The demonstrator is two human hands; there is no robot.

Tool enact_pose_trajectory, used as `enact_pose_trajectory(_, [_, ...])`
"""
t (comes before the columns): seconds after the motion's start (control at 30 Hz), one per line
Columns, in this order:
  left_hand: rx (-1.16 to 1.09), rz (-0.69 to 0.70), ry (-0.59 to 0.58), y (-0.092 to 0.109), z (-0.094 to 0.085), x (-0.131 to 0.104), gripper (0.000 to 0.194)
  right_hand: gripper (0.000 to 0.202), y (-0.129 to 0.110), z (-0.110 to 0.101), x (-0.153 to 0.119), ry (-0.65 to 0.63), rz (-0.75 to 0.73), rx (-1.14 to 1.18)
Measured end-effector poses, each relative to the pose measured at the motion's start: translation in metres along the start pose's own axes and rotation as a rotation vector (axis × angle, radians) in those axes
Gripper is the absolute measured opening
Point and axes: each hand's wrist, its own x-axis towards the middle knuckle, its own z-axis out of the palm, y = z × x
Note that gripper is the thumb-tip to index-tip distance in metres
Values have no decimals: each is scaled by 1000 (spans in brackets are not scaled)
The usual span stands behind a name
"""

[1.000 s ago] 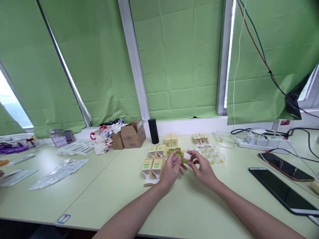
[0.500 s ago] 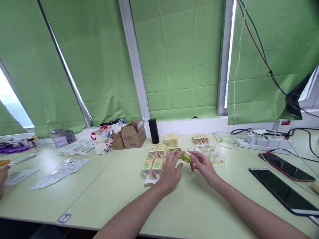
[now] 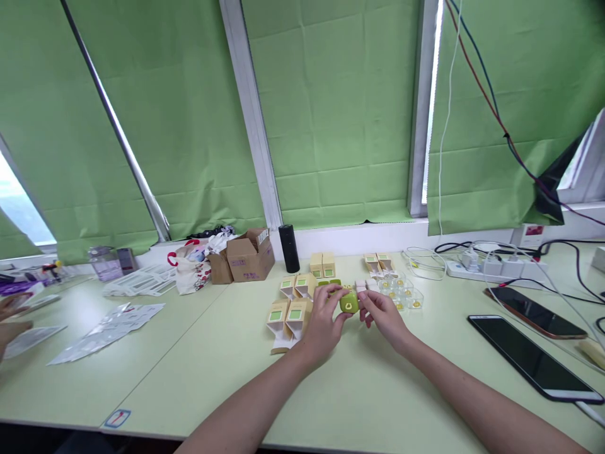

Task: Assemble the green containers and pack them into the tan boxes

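Note:
A small green rounded case [image 3: 348, 302] with a pale loop-shaped mark on its front is held just above the table. The fingers and thumb of my left hand [image 3: 325, 318] close on its left side. On the opposite side, the fingertips of my right hand [image 3: 382, 313] pinch its edge. Left of my hands stand small cream boxes [image 3: 297, 318] with green labels and open flaps. Behind my fingers lie another green piece [image 3: 331, 282] and small white blocks [image 3: 367, 285]. Several clear plastic containers [image 3: 414, 300] with yellow bits inside sit beyond my right hand.
More cream boxes [image 3: 322, 265] stand farther back, near a black cylinder [image 3: 288, 249] and a cardboard box [image 3: 250, 258]. Two phones [image 3: 534, 356] and a power strip [image 3: 501, 271] with cables lie right. At far left are another person's hands [image 3: 12, 325] and plastic sheets [image 3: 106, 334].
The green case has turned between my fingers, so its marked front now faces me; before, it was tilted with a pale loop at its lower edge. Both hands stay nearly in place.

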Motion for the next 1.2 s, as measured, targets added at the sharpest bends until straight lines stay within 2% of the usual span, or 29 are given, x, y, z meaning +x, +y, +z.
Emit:
enact_pose_trajectory(0.1, [-75, -146, 30, -2, 1, 2, 43, 46, -7, -10, -1, 33, -103, -372])
enact_pose_trajectory(0.17, [-128, -242, 48, -4, 2, 3, 42, 29, -15, -18, -1, 114, -131, -781])
enact_pose_trajectory(0.2, [-156, -279, 58, -6, 3, 4, 42, 25, -19, -23, -1, 163, -145, -998])
enact_pose_trajectory(0.27, [-221, -339, 86, -10, 5, 6, 39, 23, -28, -32, 1, 182, -152, -1320])
enact_pose_trajectory(0.37, [-339, -416, 132, -14, 7, 10, 37, 16, -37, -45, 4, 114, -134, -1579])
enact_pose_trajectory(0.43, [-406, -455, 140, -15, 8, 13, 44, 15, -40, -52, 6, 68, -62, -1678])
enact_pose_trajectory(0.6, [-511, -535, 110, -15, 5, 17, 61, 22, -41, -61, 7, -1, 31, -1756])
enact_pose_trajectory(0.77, [-538, -568, 135, -15, 3, 18, 65, 25, -43, -60, 6, 1, 23, -1771])
enact_pose_trajectory(0.9, [-527, -569, 152, -12, 2, 18, 67, 19, -49, -54, 4, 31, 2, -1735])
enact_pose_trajectory(1.0, [-525, -569, 172, -11, 2, 18, 68, 20, -51, -45, 1, 36, -98, -1658])
enact_pose_trajectory(1.2, [-517, -581, 207, -12, 3, 18, 70, 22, -39, -14, -13, -143, -353, -1455])
